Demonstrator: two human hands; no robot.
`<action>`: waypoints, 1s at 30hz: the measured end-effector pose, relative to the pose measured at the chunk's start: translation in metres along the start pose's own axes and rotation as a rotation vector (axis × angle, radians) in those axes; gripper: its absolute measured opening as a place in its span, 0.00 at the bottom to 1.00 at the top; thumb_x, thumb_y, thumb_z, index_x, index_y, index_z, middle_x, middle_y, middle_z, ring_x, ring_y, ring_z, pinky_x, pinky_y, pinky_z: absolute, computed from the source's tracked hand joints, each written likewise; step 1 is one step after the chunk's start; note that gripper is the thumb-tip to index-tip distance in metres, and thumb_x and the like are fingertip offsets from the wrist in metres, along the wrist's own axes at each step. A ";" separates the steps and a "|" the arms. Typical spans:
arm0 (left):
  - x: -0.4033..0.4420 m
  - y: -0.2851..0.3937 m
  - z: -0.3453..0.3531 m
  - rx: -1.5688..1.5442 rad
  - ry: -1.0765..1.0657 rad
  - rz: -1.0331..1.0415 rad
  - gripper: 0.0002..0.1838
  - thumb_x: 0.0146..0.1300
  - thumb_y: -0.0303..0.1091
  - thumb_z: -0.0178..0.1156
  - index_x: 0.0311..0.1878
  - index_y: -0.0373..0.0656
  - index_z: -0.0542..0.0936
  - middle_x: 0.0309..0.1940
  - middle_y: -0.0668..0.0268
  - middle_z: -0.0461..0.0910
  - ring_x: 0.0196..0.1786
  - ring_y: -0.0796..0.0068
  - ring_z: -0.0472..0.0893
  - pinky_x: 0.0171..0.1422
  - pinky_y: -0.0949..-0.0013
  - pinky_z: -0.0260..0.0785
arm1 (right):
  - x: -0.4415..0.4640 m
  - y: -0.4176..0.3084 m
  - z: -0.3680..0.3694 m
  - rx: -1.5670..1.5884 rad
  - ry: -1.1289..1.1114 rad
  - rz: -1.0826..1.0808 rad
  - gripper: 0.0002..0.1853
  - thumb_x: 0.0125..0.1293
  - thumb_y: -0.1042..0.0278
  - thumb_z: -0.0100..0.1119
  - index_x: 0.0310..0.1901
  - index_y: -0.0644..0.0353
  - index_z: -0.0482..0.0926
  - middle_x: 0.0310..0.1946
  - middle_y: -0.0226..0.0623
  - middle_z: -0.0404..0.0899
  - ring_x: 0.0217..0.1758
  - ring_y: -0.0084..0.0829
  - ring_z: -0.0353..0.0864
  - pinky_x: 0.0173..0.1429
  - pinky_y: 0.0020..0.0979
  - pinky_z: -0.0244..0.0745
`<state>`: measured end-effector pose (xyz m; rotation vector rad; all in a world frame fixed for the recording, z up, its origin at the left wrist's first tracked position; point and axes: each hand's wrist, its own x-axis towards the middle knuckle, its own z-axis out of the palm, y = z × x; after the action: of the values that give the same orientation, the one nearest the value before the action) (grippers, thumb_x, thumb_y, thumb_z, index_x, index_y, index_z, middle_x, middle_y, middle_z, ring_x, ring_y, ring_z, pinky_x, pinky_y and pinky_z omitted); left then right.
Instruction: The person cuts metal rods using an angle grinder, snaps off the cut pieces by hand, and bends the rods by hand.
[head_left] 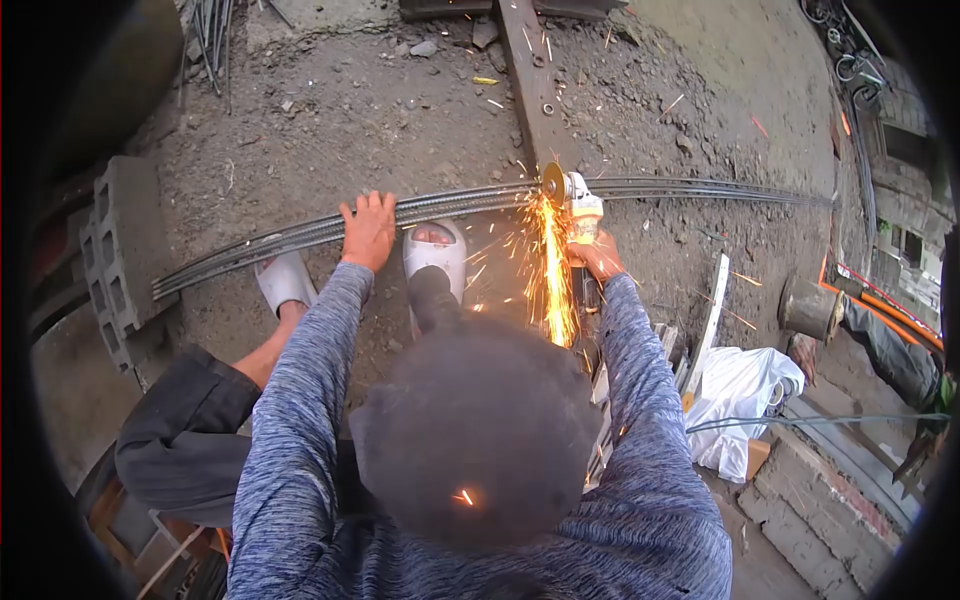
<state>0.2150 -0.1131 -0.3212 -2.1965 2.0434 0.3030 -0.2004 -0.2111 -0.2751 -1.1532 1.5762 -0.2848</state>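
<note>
A bundle of long ribbed steel rebar [455,203] runs crosswise over the ground in front of me. My left hand [370,230] is closed around the rods, left of the middle. Gripped in my right hand [598,256] is an angle grinder [584,208] with a pale head and a yellowish body. Its thin disc [553,181] meets the rods, and bright orange sparks [556,280] stream down toward me from that contact. Part of the grinder's body lies hidden under my fingers.
Behind the disc, a rusty steel beam [527,80] extends away. A hollow concrete block [125,255] stands at the left. White sandals [436,262] are close to the rods. On the right lie a white sack [740,400] and a metal can [808,308]. A dark rounded cap [475,430] covers the lower middle.
</note>
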 end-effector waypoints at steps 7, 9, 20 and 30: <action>0.001 0.001 -0.001 -0.012 -0.021 -0.001 0.11 0.72 0.34 0.49 0.55 0.47 0.73 0.51 0.59 0.75 0.58 0.56 0.76 0.66 0.34 0.61 | 0.012 -0.002 -0.006 -0.186 -0.021 0.054 0.25 0.46 0.64 0.75 0.46 0.66 0.82 0.38 0.37 0.87 0.38 0.28 0.85 0.45 0.33 0.80; 0.000 0.001 0.000 -0.021 0.008 0.005 0.11 0.72 0.33 0.49 0.55 0.47 0.73 0.51 0.59 0.75 0.58 0.56 0.76 0.66 0.33 0.61 | 0.013 0.000 -0.006 -0.192 -0.016 0.083 0.25 0.45 0.63 0.75 0.46 0.66 0.82 0.39 0.37 0.87 0.38 0.29 0.85 0.45 0.33 0.80; 0.001 0.001 -0.004 -0.044 -0.038 -0.008 0.12 0.72 0.33 0.48 0.56 0.47 0.73 0.51 0.59 0.75 0.58 0.56 0.76 0.66 0.34 0.60 | 0.011 0.003 -0.008 -0.122 -0.057 0.003 0.21 0.48 0.64 0.75 0.44 0.63 0.84 0.38 0.36 0.88 0.37 0.28 0.86 0.45 0.34 0.81; -0.001 0.001 -0.004 -0.037 -0.023 0.007 0.12 0.71 0.32 0.49 0.56 0.47 0.73 0.50 0.58 0.75 0.57 0.55 0.76 0.64 0.36 0.61 | 0.014 0.010 -0.010 -0.108 -0.071 0.042 0.22 0.48 0.66 0.75 0.46 0.64 0.84 0.40 0.37 0.88 0.39 0.28 0.86 0.47 0.32 0.81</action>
<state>0.2141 -0.1134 -0.3168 -2.1966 2.0506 0.3687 -0.2135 -0.2208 -0.2873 -1.1985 1.5662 -0.1309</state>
